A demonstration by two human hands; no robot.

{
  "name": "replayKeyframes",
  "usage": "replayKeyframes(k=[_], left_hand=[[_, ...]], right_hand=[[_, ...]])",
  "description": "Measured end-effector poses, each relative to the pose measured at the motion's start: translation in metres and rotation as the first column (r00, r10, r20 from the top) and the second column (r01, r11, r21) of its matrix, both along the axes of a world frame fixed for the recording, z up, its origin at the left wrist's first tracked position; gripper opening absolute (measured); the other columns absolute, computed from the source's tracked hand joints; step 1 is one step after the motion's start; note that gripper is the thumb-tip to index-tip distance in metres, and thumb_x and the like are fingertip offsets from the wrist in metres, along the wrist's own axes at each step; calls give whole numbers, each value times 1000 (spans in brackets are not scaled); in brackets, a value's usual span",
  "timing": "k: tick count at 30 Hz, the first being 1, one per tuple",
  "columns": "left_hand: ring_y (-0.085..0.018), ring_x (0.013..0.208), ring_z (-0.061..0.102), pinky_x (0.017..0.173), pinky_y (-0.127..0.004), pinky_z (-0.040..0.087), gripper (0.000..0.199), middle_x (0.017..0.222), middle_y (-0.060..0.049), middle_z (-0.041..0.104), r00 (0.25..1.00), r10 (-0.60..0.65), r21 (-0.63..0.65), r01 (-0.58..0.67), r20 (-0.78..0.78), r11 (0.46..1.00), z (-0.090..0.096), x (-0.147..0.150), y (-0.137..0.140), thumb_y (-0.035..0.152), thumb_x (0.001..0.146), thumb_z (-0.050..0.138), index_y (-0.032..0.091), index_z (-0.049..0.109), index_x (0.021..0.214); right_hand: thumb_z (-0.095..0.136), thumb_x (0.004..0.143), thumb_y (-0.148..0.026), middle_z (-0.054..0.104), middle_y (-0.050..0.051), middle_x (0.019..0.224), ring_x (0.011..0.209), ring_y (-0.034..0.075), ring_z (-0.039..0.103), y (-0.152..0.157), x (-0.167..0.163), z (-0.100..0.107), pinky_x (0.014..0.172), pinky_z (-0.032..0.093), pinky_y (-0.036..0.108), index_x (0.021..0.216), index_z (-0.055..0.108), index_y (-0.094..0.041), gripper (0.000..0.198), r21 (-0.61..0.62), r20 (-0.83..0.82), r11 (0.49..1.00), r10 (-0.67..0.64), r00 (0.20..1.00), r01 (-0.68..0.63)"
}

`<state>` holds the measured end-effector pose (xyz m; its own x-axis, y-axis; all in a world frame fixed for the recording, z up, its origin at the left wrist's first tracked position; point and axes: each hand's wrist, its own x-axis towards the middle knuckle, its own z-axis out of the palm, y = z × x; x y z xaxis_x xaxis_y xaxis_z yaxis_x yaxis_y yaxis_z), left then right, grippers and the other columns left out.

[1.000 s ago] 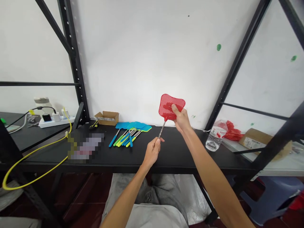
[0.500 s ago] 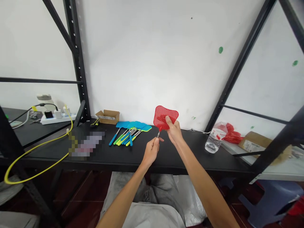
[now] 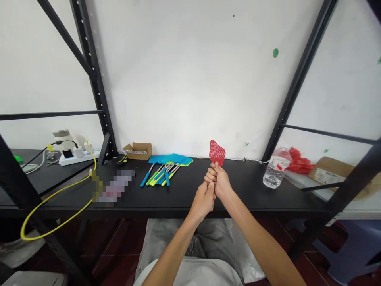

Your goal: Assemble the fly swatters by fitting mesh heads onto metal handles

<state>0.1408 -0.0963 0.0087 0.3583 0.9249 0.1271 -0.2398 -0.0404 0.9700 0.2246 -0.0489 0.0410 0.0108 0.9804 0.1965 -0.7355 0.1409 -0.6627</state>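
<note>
A red fly swatter (image 3: 217,152) stands upright above the front of the black table, its perforated head turned partly edge-on. My right hand (image 3: 219,180) is closed around it just below the head. Directly beneath, touching it, my left hand (image 3: 204,199) is wrapped round the lower part, so most of the handle and shaft is hidden by my fingers. To the left lies a fanned pile of fly swatters (image 3: 171,159) with blue and yellow-green heads, their handles pointing toward me.
An open cardboard box (image 3: 138,151) sits against the wall. At right stands a clear water bottle (image 3: 274,171) beside a red plastic bag (image 3: 297,161). A yellow cable (image 3: 56,230) loops off the table's left part, near a power strip (image 3: 77,157). Black rack posts (image 3: 297,75) flank the table.
My right hand has moved from the swatter's head down to just below it, meeting my left hand. The swatter's head has turned and now looks narrower. The view has shifted slightly.
</note>
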Motion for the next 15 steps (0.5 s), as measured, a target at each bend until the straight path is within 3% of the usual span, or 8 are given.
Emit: replayKeyframes(k=[2, 4, 6, 9, 12, 15], left_hand=[[-4, 38, 19, 39, -17, 19, 37, 54, 12, 28, 999, -19, -10, 19, -39, 1000, 5, 0, -3, 59, 89, 45, 23, 40, 86], [-6, 39, 25, 42, -18, 23, 34, 56, 10, 33, 990, 16, 58, -8, -143, 998, 8, -3, -7, 56, 91, 41, 22, 41, 88], [-8, 45, 36, 48, -21, 28, 31, 61, 6, 42, 949, 127, 196, -72, -287, 978, 6, -6, -14, 52, 93, 40, 21, 44, 90], [-14, 59, 46, 58, -25, 32, 30, 67, 1, 50, 851, 305, 407, -120, -428, 906, -3, -5, -25, 46, 96, 36, 20, 48, 87], [-14, 63, 45, 61, -26, 31, 41, 67, 0, 50, 857, 311, 474, -90, -412, 876, -13, 5, -32, 48, 99, 29, 20, 47, 76], [-12, 58, 42, 56, -24, 31, 48, 63, 1, 47, 919, 233, 405, -90, -319, 910, -19, 14, -29, 55, 97, 26, 19, 45, 72]], right_hand=[[63, 89, -39, 18, -13, 45, 37, 4, 10, -1, 3, 2, 34, 21, 17, 72, 47, -19, 31, -30, -27, 999, -14, 1000, 13], [57, 93, -37, 17, -13, 45, 36, 5, 9, -2, 8, 7, 34, 22, 17, 72, 46, -19, 29, -41, -69, 999, -17, 997, 14], [50, 96, -36, 17, -12, 46, 36, 5, 10, -3, 18, 15, 35, 23, 17, 71, 44, -19, 31, -40, -144, 999, -18, 989, 12], [40, 100, -39, 17, -11, 47, 35, 6, 12, -5, 36, 27, 35, 25, 18, 66, 36, -20, 39, -21, -238, 1000, -8, 971, 4], [42, 99, -41, 16, -11, 48, 36, 5, 12, -9, 44, 35, 34, 23, 19, 63, 31, -20, 43, -8, -235, 1000, 7, 972, -9], [49, 97, -41, 18, -10, 50, 37, 5, 14, -15, 39, 36, 35, 23, 17, 63, 32, -20, 43, 23, -193, 999, 45, 980, -41]])
